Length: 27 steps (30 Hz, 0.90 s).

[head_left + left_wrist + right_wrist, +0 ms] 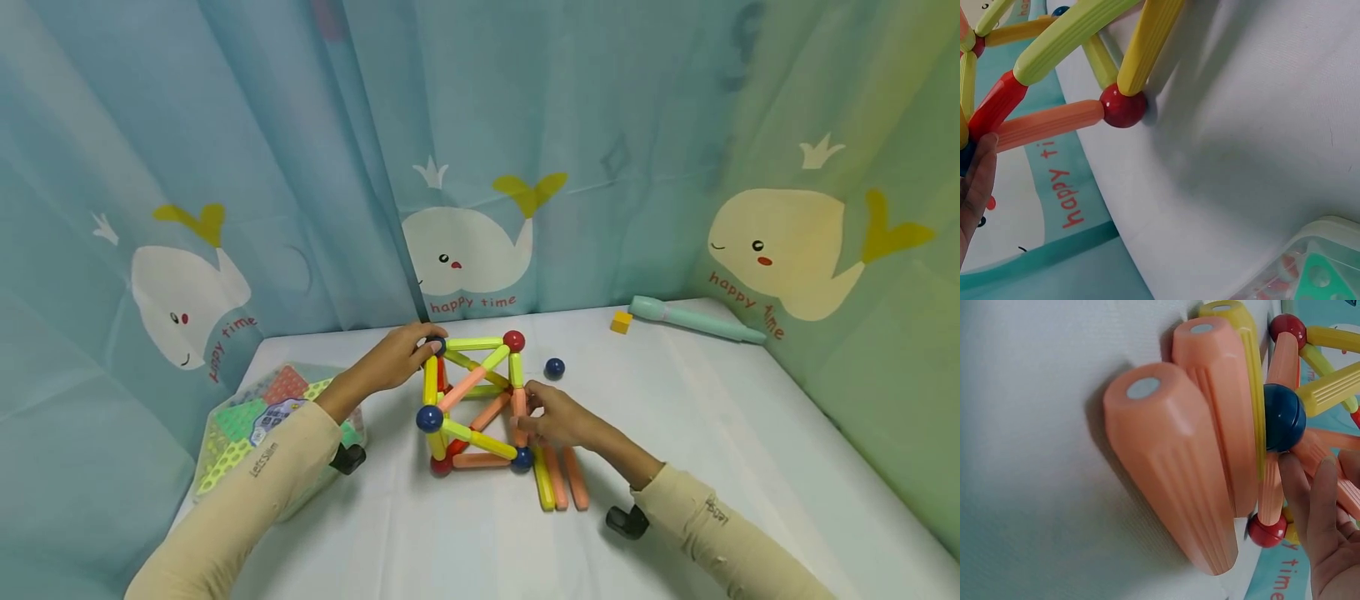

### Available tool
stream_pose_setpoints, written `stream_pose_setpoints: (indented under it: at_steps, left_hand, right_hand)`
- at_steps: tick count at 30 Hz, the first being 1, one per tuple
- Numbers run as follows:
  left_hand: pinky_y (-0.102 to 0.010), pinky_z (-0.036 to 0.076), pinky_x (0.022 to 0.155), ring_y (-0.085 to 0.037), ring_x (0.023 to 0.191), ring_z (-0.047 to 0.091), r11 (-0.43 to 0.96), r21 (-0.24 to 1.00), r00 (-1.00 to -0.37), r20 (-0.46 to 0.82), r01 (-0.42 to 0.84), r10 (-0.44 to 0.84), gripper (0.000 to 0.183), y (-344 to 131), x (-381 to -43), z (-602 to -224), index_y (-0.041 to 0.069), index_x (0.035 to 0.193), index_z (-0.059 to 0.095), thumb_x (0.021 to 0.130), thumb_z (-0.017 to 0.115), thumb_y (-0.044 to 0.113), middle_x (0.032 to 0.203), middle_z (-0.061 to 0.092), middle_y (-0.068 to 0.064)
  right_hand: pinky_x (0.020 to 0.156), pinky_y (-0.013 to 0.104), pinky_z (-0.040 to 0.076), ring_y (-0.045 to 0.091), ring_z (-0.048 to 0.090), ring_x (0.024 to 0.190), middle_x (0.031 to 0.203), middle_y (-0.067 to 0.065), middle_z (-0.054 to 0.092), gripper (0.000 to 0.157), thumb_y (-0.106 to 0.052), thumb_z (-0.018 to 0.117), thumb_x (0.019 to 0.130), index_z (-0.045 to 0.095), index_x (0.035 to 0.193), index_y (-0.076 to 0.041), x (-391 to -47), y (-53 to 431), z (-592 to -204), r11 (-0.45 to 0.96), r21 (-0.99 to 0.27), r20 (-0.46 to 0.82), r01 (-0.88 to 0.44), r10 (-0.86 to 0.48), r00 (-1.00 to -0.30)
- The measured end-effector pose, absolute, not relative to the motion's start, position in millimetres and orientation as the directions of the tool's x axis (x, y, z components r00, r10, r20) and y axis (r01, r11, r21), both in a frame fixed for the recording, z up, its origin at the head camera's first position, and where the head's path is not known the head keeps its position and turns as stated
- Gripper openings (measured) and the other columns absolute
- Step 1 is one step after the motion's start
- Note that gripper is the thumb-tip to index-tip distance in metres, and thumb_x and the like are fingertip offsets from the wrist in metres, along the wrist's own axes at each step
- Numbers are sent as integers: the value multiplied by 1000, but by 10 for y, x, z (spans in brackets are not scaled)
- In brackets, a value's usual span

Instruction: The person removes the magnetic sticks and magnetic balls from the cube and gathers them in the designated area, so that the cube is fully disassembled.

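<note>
A cube-like frame of magnetic sticks point(491, 446) and balls stands on the table, with blue and red balls at its corners. At its upper far-left corner, my left hand point(393, 360) pinches a dark blue ball point(436, 345). The left wrist view shows that thumb against a red stick point(999, 103) by the ball. My right hand point(558, 417) holds an upright orange stick point(519, 410) on the frame's right side, just above the lower blue ball point(1284, 419). A red ball point(513, 341) tops the far-right corner.
Two loose orange sticks point(576, 479) and a yellow stick point(543, 482) lie right of the frame. A loose blue ball point(554, 368) sits behind my right hand. A clear box point(300, 504) of pieces stands left. An orange cube point(621, 322) and a teal pen-like object point(697, 319) lie at the back.
</note>
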<state>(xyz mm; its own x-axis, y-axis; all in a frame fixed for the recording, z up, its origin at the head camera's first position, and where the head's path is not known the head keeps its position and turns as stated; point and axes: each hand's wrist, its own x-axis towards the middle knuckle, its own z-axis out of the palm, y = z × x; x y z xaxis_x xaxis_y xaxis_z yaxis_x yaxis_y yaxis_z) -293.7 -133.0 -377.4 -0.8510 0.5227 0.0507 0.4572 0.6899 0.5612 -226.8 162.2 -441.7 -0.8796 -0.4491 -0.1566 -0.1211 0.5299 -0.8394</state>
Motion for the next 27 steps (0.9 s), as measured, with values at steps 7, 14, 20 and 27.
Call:
stream_pose_setpoints:
  at_steps: [7, 14, 20, 27]
  left_hand:
    - [-37, 57, 91, -22, 98, 61, 686, 573, -851, 42, 449, 523, 32, -1319, -2923, -3776, 8, 135, 58, 107, 49, 22, 115, 63, -9]
    - [-35, 56, 87, -20, 94, 60, 687, 569, -851, 47, 453, 522, 32, -1317, -2934, -3784, 8, 135, 58, 108, 48, 22, 114, 63, -8]
    - [-36, 57, 89, -21, 96, 61, 682, 570, -848, 49, 458, 528, 31, -1330, -2946, -3800, 9, 134, 58, 108, 48, 22, 116, 64, -9]
    - [-37, 57, 91, -20, 97, 60, 682, 566, -848, 57, 462, 527, 32, -1331, -2967, -3823, 8, 135, 58, 108, 48, 23, 117, 64, -8]
  right_hand:
    - [65, 33, 57, 19, 63, 71, 104, 13, 63, 37, -11, 65, 96, 50, 128, -2, -2266, 1626, -4451, 527, -843, -163, -111, -447, -880]
    - [65, 36, 60, 22, 64, 69, 99, 15, 67, 47, -8, 64, 95, 43, 138, -4, -2271, 1632, -4488, 470, -873, -120, -131, -467, -876]
    - [60, 34, 56, 22, 62, 66, 90, 12, 63, 41, -14, 66, 97, 46, 132, -4, -2270, 1645, -4504, 472, -867, -93, -160, -470, -878]
    - [63, 40, 60, 26, 65, 68, 93, 14, 65, 46, -10, 62, 99, 42, 140, -3, -2272, 1670, -4501, 449, -874, -80, -185, -508, -857]
